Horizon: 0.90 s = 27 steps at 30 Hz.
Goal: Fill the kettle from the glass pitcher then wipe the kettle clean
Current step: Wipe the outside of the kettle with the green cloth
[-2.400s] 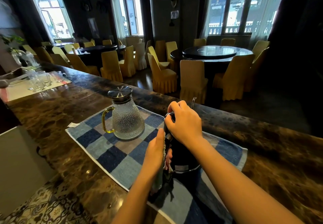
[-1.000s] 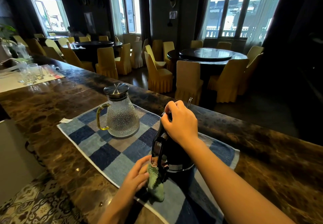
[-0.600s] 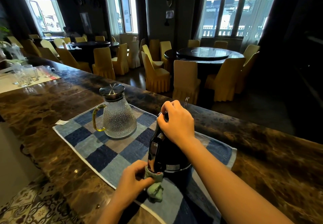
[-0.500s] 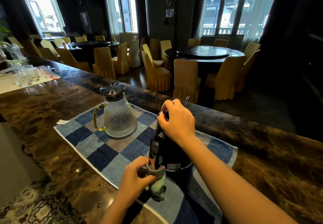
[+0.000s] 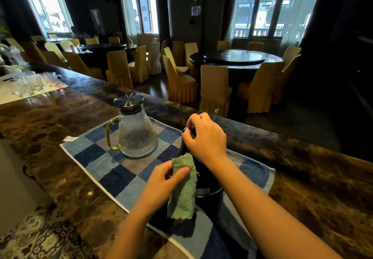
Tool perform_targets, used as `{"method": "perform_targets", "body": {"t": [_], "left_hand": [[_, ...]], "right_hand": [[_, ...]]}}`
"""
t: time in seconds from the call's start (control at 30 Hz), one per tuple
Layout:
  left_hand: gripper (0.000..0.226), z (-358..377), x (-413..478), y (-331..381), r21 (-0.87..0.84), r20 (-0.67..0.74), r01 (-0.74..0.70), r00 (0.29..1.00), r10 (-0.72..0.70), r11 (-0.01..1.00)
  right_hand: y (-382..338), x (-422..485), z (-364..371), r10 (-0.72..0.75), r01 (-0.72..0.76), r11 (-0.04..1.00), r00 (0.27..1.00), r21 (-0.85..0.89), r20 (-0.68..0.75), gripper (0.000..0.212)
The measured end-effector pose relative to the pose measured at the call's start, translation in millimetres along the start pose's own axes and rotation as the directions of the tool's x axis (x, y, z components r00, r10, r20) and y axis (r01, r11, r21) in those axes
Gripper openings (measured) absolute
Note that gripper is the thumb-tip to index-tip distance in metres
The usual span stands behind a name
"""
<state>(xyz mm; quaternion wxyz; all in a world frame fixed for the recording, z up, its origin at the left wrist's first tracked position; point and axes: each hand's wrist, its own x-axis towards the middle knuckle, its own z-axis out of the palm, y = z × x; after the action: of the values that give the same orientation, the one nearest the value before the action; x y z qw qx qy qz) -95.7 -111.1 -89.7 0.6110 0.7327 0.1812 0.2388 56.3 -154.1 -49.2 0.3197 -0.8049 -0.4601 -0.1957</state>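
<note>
A black kettle (image 5: 205, 180) stands on a blue checked towel (image 5: 113, 169) on the marble counter. My right hand (image 5: 205, 137) grips the kettle's top and hides most of it. My left hand (image 5: 163, 184) pinches a green cloth (image 5: 183, 190) and holds it against the kettle's near left side. The cloth hangs down over the kettle's lower part. A dimpled glass pitcher (image 5: 135, 131) with a steel lid and a yellow handle stands upright on the towel, to the left of the kettle and apart from both hands.
The brown marble counter (image 5: 50, 129) runs left to right. Several drinking glasses (image 5: 28, 85) stand on a pale mat at the far left. Behind the counter are round tables (image 5: 234, 56) with yellow-covered chairs. A thin metal rod (image 5: 215, 114) sticks up behind the kettle.
My left hand has lifted the green cloth from the kettle's base up along its left side. My right hand stays on the kettle's top. The pitcher has not moved.
</note>
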Motion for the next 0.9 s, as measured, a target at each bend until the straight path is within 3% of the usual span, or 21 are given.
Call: {"method": "perform_targets", "body": {"t": [0.07,0.17,0.3,0.4,0.47,0.57,0.67,0.9], "left_hand": [[0.02,21,-13,-21,0.084,-0.21,-0.051,0.975,0.068,0.995],[0.022,53,-27,-48,0.145,-0.453,-0.051,0.884,0.112,0.988],[0.031,78,-28,-74,0.073,-0.571,0.047,0.821,0.003,0.996],[0.033,82,-28,-75,0.051,-0.608,0.047,0.794,-0.006,0.998],[0.018,76,-28,-71,0.136,-0.624,0.041,0.78,0.053,0.99],[0.016,64,-22,-47,0.245,-0.576,0.017,0.807,0.131,0.969],[0.02,50,-8,-19,0.464,-0.468,0.007,0.851,0.239,0.886],[0.03,24,7,16,0.64,-0.396,0.171,0.909,0.131,0.749]], "right_hand": [[-1,-1,1,0.004,-0.004,1.0,1.0,0.003,-0.01,0.012],[-1,-2,0,0.007,-0.007,1.0,1.0,0.0,-0.006,0.013],[-1,-2,0,0.003,-0.003,1.0,1.0,-0.001,-0.004,0.013],[0,-2,0,0.009,-0.008,1.0,1.0,0.014,-0.01,0.013],[0,-2,0,0.013,-0.013,1.0,1.0,0.014,-0.01,0.013],[0,-2,0,0.008,-0.007,1.0,1.0,0.008,-0.016,0.013],[1,-1,1,0.002,-0.002,1.0,1.0,-0.001,-0.02,0.013],[-3,2,11,0.019,-0.019,1.0,0.998,0.006,-0.058,0.012]]}}
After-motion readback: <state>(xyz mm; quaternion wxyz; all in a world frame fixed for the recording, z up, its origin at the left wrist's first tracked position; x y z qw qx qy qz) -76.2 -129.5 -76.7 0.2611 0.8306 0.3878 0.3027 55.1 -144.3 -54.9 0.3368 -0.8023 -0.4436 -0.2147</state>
